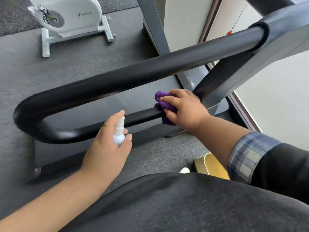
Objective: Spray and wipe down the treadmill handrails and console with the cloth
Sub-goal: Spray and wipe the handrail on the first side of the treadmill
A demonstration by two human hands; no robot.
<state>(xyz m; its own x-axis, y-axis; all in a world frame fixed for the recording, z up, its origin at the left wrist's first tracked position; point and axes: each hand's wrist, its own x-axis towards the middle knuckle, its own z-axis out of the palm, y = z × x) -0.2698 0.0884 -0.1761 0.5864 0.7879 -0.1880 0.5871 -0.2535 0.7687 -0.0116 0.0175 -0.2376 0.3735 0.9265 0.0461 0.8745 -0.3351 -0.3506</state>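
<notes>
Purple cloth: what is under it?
The purple cloth lies on the lower black handrail bar, pressed by the right hand. The bar beneath it is hidden.

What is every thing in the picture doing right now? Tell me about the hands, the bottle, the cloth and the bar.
left hand: grips the spray bottle, forefinger on its top.
spray bottle: upright, nozzle beside the lower bar.
right hand: presses the cloth onto the bar.
purple cloth: bunched, wrapped over the lower bar.
handrail: black looped bar, being wiped on its lower run.
exercise bike: standing unused on the floor.
</notes>
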